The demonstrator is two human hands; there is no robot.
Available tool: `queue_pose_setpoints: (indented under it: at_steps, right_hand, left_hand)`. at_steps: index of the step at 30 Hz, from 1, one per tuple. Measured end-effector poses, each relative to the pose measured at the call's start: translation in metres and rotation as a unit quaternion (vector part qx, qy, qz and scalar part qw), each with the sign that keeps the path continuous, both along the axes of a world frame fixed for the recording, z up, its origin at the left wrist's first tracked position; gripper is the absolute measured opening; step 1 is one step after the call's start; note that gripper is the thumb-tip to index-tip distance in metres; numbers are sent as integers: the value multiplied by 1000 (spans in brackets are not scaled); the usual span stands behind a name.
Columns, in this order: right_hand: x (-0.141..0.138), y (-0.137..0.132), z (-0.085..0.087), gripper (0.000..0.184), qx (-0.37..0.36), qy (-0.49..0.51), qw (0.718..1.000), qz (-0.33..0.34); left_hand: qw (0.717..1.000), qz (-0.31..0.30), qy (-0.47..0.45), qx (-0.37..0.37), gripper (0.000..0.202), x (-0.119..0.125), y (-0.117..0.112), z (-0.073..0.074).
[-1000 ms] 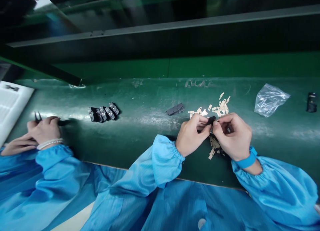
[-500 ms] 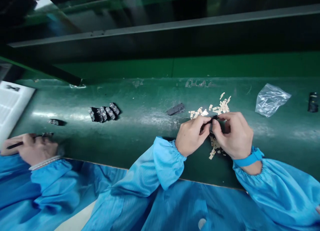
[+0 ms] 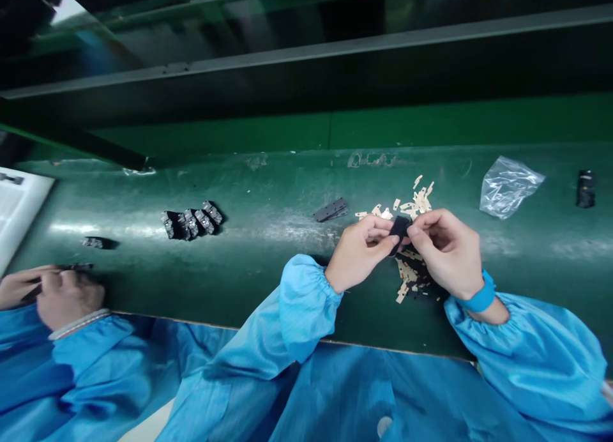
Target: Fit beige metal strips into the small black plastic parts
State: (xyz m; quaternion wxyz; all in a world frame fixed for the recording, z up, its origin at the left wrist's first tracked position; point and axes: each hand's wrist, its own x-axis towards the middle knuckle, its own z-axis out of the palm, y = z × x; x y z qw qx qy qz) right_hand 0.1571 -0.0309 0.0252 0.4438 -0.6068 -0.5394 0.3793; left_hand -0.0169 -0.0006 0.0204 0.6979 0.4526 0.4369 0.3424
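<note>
A small flat black part (image 3: 398, 234) is pinched in my left hand (image 3: 358, 250) between thumb and fingers. My right hand (image 3: 447, 250) has its thumb and index finger closed at the part's right edge; whether a smaller piece is between those fingertips cannot be made out. Under and around both hands lie loose cream-coloured flat pieces (image 3: 421, 201), with more cream pieces (image 3: 406, 277) and small dark bits nearer the table's front edge. Just left of the far heap rest a few dark grey flat plates (image 3: 330, 210) with small holes.
A clear plastic bag (image 3: 510, 186) lies right of my hands, and a black part (image 3: 585, 188) beyond it. Several black-and-silver parts (image 3: 191, 222) stand in a row to the left. At far left a co-worker's hands (image 3: 71, 295) work near a single part (image 3: 96, 243).
The black part has turned so its broad face now shows between my hands. My fingers have shifted slightly on it. The whole view has moved a little.
</note>
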Motion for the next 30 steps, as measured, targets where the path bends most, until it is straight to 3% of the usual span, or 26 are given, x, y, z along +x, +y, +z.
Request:
queue_pose_setpoints:
  at_steps: [14,20,24,30]
  right_hand:
    - [2,6,10,21,-48,93,994,24]
    - [10,7,2,24,-103,192,975,50]
    - [13,4,0,25,-90,205,973,47]
    - [9,1,4,28,-102,206,971,66]
  left_hand:
    - [998,-43,-33,23,26,-6,3,2]
    - [987,-97,-118,-58,37,-13,8,5]
    - [973,-114,-169,-105,40,-14,7,4]
    - [970,-111,-175,-125,39,-14,6,3]
